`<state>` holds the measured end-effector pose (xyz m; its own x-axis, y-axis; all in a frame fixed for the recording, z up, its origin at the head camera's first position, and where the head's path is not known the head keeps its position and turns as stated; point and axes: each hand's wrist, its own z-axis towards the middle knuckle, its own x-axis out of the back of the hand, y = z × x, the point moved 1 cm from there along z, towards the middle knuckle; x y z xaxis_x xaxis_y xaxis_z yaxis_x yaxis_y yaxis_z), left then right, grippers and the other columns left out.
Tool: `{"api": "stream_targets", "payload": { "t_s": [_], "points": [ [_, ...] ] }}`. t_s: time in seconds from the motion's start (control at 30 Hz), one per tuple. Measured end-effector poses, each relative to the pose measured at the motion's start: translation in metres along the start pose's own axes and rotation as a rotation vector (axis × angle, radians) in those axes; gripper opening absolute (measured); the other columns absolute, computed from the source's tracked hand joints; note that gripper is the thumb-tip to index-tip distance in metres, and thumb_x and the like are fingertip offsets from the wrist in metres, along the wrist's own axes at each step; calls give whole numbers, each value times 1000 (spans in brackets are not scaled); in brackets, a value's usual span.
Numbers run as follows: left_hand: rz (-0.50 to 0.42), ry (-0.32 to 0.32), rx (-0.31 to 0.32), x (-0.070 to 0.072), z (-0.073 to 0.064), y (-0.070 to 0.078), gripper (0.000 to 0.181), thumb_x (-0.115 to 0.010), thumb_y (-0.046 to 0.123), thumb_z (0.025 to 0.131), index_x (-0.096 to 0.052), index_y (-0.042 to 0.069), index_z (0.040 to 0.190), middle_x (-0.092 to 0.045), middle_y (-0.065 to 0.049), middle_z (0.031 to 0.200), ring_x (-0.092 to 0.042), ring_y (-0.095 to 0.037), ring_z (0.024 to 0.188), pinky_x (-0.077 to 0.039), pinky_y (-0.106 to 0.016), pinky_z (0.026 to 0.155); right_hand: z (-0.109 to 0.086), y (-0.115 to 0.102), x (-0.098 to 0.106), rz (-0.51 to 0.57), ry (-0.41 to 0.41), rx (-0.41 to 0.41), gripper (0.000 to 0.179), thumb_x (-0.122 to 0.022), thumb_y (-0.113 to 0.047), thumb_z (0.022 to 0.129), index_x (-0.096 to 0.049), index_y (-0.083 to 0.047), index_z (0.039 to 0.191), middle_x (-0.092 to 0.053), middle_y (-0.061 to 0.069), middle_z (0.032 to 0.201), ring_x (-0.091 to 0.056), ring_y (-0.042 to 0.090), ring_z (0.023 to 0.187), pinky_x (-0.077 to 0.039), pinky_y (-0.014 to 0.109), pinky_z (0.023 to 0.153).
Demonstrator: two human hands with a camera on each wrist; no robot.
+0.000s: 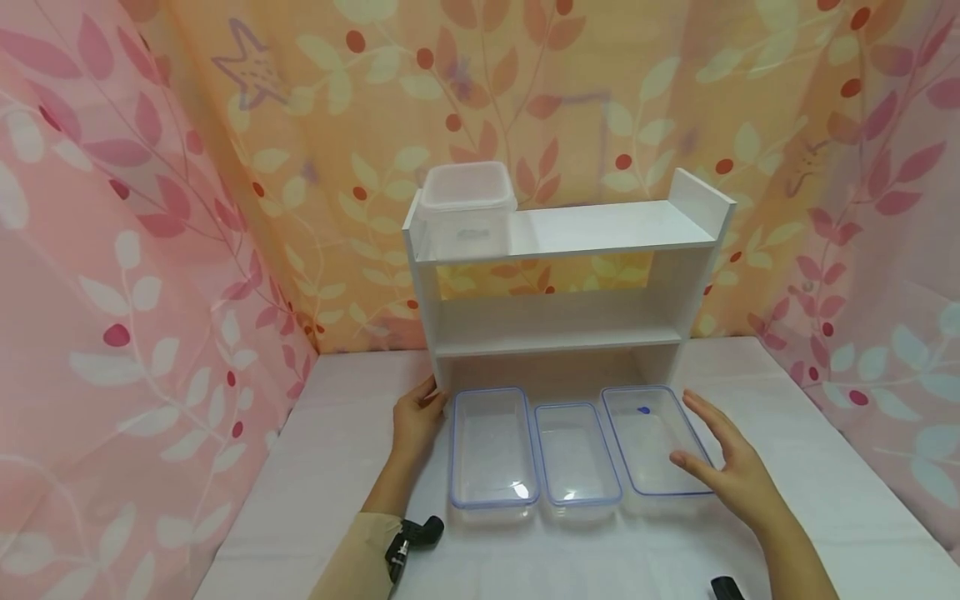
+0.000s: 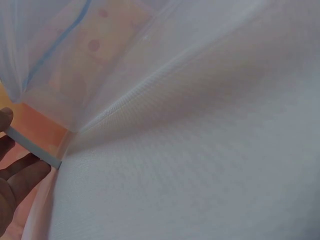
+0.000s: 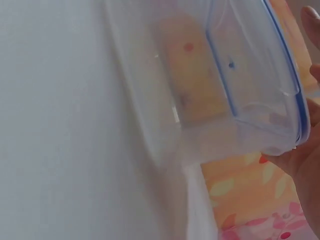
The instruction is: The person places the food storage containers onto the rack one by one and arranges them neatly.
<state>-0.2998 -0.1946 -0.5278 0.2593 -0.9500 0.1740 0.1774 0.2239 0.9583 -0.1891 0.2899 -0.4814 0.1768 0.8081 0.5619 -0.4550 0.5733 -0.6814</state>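
A white shelf unit (image 1: pixel 558 344) stands on the table. Its left side panel (image 2: pixel 34 148) is pinched low at the front edge by my left hand (image 1: pixel 416 421), thumb on one face and fingers on the other. Three clear plastic containers with blue rims lie in front of the unit: a left one (image 1: pixel 495 450), a narrower middle one (image 1: pixel 577 454) and a right one (image 1: pixel 652 450). My right hand (image 1: pixel 738 479) is spread at the right container's outer rim, thumb over it; whether it touches the rim cannot be told. A small blue spot shows on that container.
A clear box with a whitish lid (image 1: pixel 467 187) sits at the left end of the top shelf. White cloth covers the table (image 1: pixel 330 467). Patterned curtains (image 1: pixel 337 250) hang behind and at both sides. A black wrist strap mount (image 1: pixel 408 542) is on the left forearm.
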Motion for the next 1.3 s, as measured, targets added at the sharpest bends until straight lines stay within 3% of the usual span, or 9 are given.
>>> {"api": "stream_targets", "payload": {
  "t_s": [0.33,0.57,0.7,0.73,0.83,0.93,0.97,1.13,1.3],
  "points": [
    [5,12,-6,1,-1,0,42,-76,14,94,-68,16,135,-71,-4,130,-73,-22,108,-62,-32,73,-10,19,-4,57,-89,-33,91,-84,-6,81,-39,-20,159,-27,6,169,-15,-9,150,-9,23,122],
    [14,16,-12,0,0,-3,42,-76,14,94,-69,17,134,-70,-5,132,-73,-23,108,-61,-26,73,-18,28,-7,101,-194,-23,105,-88,-4,75,-32,-16,162,-13,7,173,-5,-7,152,-7,9,112],
    [-1,15,-10,-1,-2,0,41,-75,11,94,-69,16,134,-70,-5,131,-73,-24,110,-62,-32,76,-19,32,-7,63,-201,-3,110,-92,-7,70,-32,-18,162,-13,1,173,-6,-7,153,-11,0,105],
    [-6,13,-12,-1,-1,-1,41,-75,11,94,-69,16,134,-70,-5,132,-72,-25,110,-62,-32,77,-20,33,-6,60,-201,-4,110,-92,-8,70,-33,-18,162,-13,2,173,-6,-7,152,-12,8,115],
    [-11,9,-11,-1,-1,-2,42,-75,11,94,-69,17,134,-70,-5,132,-72,-24,110,-62,-32,77,-22,37,-6,53,-208,-5,111,-93,-9,68,-34,-17,161,-13,1,173,-5,-5,154,-9,22,122],
    [-10,4,-10,-1,0,-7,42,-76,13,94,-69,19,134,-70,-3,132,-73,-22,110,-60,-25,76,-26,39,-6,111,-238,-20,114,-94,-6,66,-33,-16,161,-8,3,173,-2,-2,155,-3,55,123],
    [-6,4,-7,-1,0,-7,42,-76,14,94,-69,20,134,-70,-3,132,-73,-21,110,-60,-24,76,-26,38,-7,123,-246,-16,115,-94,-5,65,-32,-15,162,-7,1,174,-1,-1,155,-1,50,123],
    [2,9,-21,-1,-1,-6,42,-76,13,94,-69,19,135,-70,-4,131,-73,-23,110,-60,-23,76,-26,37,-7,166,-274,-14,121,-95,-3,60,-31,-16,162,-1,4,174,2,0,156,2,53,122],
    [5,13,-25,0,1,-5,42,-77,15,93,-69,18,134,-70,-5,130,-73,-23,109,-60,-23,75,-25,38,-6,192,-299,-23,122,-95,-2,59,-31,-16,162,4,3,174,5,-2,155,1,79,111]
  ]
}}
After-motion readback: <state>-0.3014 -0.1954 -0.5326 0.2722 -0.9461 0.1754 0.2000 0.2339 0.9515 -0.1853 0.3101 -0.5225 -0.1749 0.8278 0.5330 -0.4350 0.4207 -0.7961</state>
